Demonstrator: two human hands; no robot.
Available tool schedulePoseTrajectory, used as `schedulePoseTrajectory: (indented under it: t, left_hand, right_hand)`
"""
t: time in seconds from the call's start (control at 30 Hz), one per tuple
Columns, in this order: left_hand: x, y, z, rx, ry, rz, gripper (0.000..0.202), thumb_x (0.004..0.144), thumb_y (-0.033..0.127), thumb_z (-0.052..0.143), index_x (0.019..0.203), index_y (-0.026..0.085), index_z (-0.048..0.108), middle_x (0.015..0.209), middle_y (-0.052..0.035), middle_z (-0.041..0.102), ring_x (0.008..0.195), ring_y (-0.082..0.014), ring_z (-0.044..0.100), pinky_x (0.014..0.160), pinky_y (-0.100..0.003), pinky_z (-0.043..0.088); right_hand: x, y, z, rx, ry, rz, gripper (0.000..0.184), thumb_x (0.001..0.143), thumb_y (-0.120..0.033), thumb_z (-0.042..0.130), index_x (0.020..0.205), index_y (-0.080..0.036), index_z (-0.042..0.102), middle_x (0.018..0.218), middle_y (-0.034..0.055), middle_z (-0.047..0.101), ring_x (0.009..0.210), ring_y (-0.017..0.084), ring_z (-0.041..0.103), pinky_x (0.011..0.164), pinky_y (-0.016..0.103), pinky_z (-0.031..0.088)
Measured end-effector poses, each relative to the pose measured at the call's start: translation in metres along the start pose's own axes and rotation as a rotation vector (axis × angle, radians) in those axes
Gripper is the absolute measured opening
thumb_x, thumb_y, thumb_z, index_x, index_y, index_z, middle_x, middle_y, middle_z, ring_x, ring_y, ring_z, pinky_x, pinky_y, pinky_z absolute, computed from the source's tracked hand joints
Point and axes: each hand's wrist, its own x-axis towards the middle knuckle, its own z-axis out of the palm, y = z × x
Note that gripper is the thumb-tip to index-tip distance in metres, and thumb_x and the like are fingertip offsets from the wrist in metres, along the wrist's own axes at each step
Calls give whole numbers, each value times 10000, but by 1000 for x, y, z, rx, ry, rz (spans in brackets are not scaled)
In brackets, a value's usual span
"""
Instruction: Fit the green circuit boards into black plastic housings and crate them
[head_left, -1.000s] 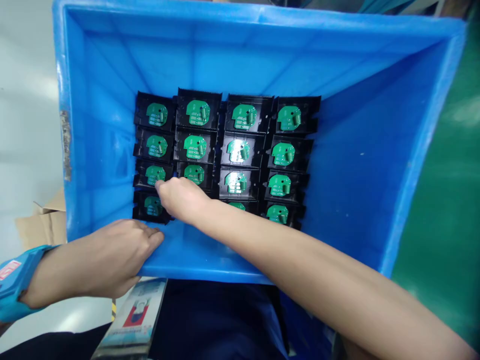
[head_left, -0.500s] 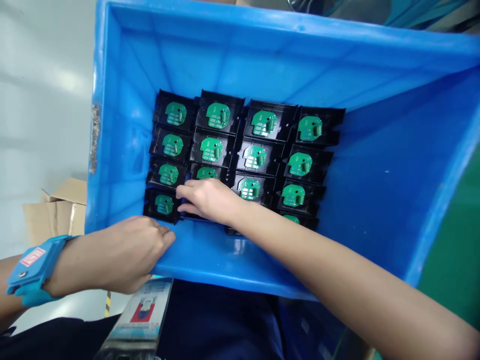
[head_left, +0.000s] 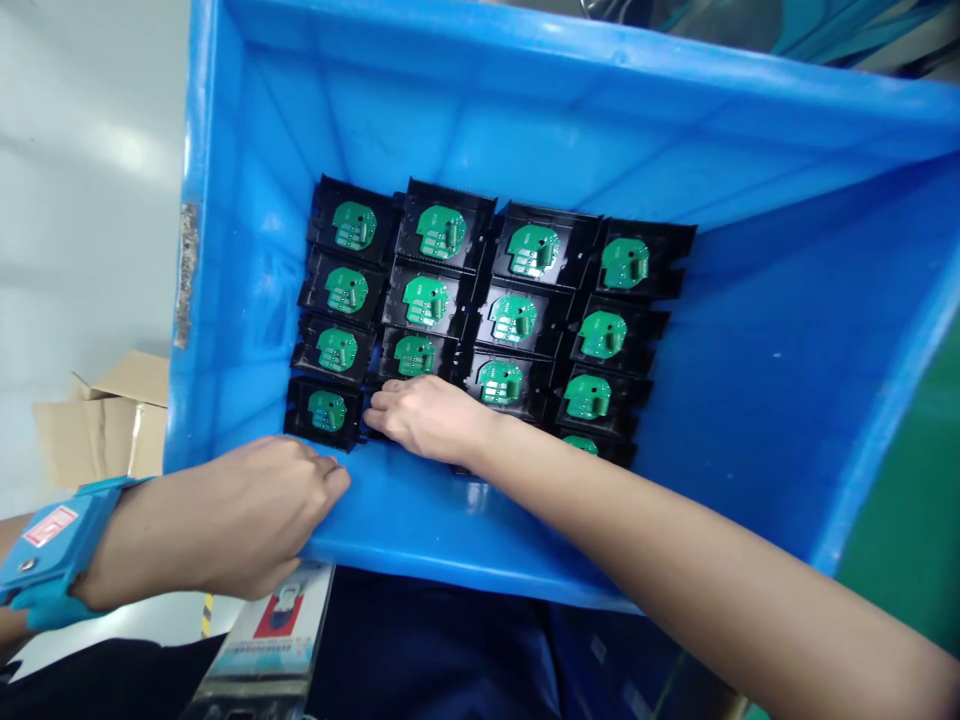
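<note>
In the head view, several black plastic housings (head_left: 654, 282), each with a green circuit board (head_left: 426, 300) inside, lie in rows at the bottom of a blue plastic bin (head_left: 420, 515). My right hand (head_left: 427, 412) is down in the bin at the near end of the second column from the left. Its fingers are curled at the edge of a black housing, which the hand mostly covers. Beside it on the left sits another housing with its board (head_left: 327, 410) showing. My left hand (head_left: 262, 510) is closed over the bin's near left corner; what its fingers hold is hidden.
The bin's walls rise around the housings. An opened cardboard box (head_left: 112, 420) is on the floor at the left. A badge in a clear sleeve (head_left: 274, 630) hangs below my left hand. A blue wrist strap (head_left: 60, 560) is around my left wrist.
My right hand has moved slightly right and toward me, its fingers curling closer together. The board above it is more exposed. My left hand stays nearly in place; the view has shifted a little.
</note>
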Motion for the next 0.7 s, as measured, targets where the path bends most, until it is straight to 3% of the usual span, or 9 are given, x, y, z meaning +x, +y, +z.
schedulePoseTrajectory:
  t: [0.3, 0.43, 0.5, 0.57, 0.7]
  left_hand:
    - [-1, -1, 7, -6, 73, 21, 184, 783, 157, 512, 945, 210, 583, 841, -58, 621, 772, -273, 624, 667, -382, 407]
    - [-1, 0, 6, 8, 91, 45, 237, 730, 127, 518, 941, 208, 591, 821, -56, 619, 722, -267, 605, 653, -378, 409]
    - [-1, 0, 6, 22, 98, 46, 245, 705, 131, 534, 929, 208, 597, 806, -55, 615, 691, -266, 590, 636, -381, 402]
    - [0, 1, 5, 32, 122, 46, 244, 697, 142, 547, 924, 207, 606, 796, -54, 613, 672, -267, 580, 621, -384, 395]
    - [0, 3, 4, 58, 139, 60, 223, 703, 160, 563, 914, 203, 619, 770, -51, 608, 639, -264, 574, 577, -386, 367]
  right_hand:
    - [-2, -2, 7, 32, 30, 80, 258, 1043, -173, 436, 1049, -172, 694, 960, 69, 693, 929, 206, 617, 605, 311, 355]
    - [-12, -6, 12, 91, 227, 252, 306, 1080, -299, 409, 1082, -176, 689, 936, 54, 694, 882, 180, 611, 688, 303, 405]
    - [-11, -4, 11, 21, 343, 292, 304, 1080, -279, 403, 1085, -175, 688, 949, 60, 680, 913, 189, 593, 693, 305, 403]
    - [-5, 1, 5, -64, 380, 274, 250, 1054, -197, 440, 1086, -185, 687, 961, 61, 666, 918, 197, 570, 669, 312, 383]
    - [12, 11, -10, -209, 323, 122, 286, 1029, -125, 422, 961, -173, 695, 912, 74, 641, 876, 214, 529, 667, 344, 358]
